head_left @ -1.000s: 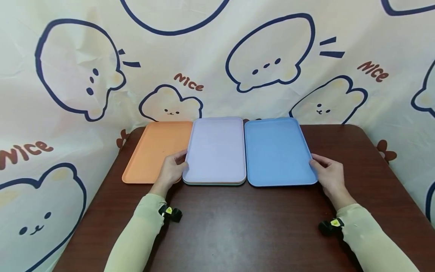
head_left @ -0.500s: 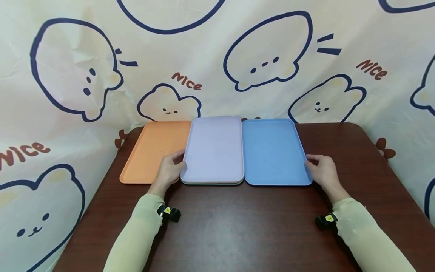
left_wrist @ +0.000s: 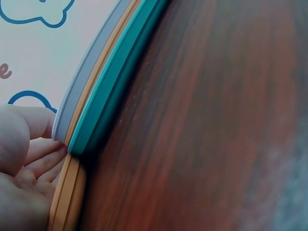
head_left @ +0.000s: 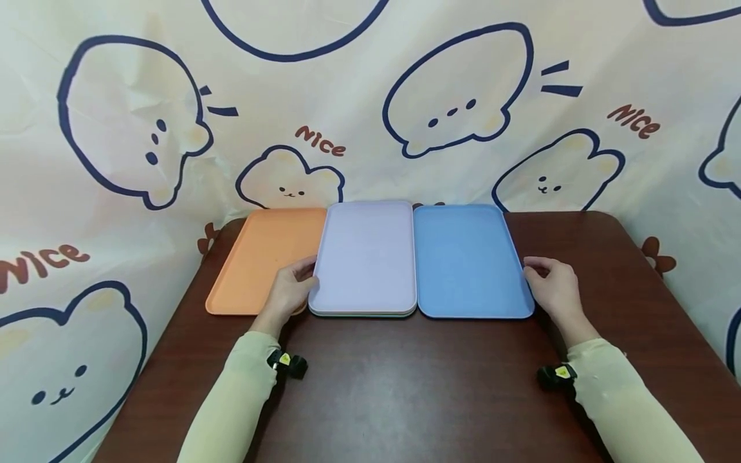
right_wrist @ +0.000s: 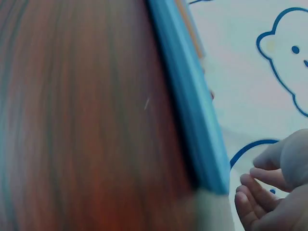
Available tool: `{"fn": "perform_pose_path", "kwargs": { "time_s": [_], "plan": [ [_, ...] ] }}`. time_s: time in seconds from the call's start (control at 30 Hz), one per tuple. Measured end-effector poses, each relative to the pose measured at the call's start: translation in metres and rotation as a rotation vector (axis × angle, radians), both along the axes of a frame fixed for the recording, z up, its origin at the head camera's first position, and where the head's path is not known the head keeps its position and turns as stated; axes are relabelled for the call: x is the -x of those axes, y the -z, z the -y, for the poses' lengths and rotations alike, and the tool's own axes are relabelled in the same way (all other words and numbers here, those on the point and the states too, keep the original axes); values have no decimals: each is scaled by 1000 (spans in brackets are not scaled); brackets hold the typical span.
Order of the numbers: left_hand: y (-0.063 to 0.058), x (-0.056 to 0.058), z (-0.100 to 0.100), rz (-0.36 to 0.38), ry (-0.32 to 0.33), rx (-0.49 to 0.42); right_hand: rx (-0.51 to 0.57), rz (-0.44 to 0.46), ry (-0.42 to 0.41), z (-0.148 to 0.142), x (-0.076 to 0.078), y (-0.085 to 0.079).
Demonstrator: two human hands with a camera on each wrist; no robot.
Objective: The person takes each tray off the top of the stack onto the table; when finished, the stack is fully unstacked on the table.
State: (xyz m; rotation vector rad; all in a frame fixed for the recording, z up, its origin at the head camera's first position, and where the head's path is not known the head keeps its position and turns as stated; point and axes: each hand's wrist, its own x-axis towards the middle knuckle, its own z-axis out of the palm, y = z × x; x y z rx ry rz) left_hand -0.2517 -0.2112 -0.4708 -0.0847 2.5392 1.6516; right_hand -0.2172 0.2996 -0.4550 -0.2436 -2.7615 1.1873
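Observation:
A lavender tray (head_left: 366, 257) tops a stack in the middle of the table, with an orange and a green tray (left_wrist: 103, 91) under it in the left wrist view. My left hand (head_left: 287, 290) grips the stack's left edge, thumb at the lavender rim and fingers partly hidden behind it. Right against the stack lies a blue tray (head_left: 471, 260). Just off the blue tray's right edge is my right hand (head_left: 554, 289), its fingers loosely bent and holding nothing; the right wrist view shows a gap between its fingertips and the blue rim.
Another orange tray (head_left: 266, 257) lies flat to the left, partly under my left hand. The trays stand along the far side of a dark brown wooden table (head_left: 417, 386). Behind it hangs a cream cloth (head_left: 359, 96) printed with cartoon bears.
The blue tray has slid slightly left against the stack with my right hand, which has then let go of its edge. My left hand has stayed at the stack.

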Motion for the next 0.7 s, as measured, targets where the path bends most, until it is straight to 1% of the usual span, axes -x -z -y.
{"fn": "perform_pose_path", "kwargs": {
  "time_s": [0.07,0.17,0.3,0.43,0.57,0.7],
  "plan": [
    [0,-1,1,14,1,-14,45,-35,11,8,-1,-1],
    [0,0,2,30,5,-30,113,-40,-27,21,-1,-4],
    [-1,2,1,42,9,-39,179,-2,-87,42,1,-6],
    [-2,2,2,41,15,-45,234,31,-136,67,6,-6],
    [-2,2,3,33,16,-47,284,53,-173,93,12,-3],
    [0,2,3,40,10,-52,322,65,-216,118,17,1]
  ]
}}
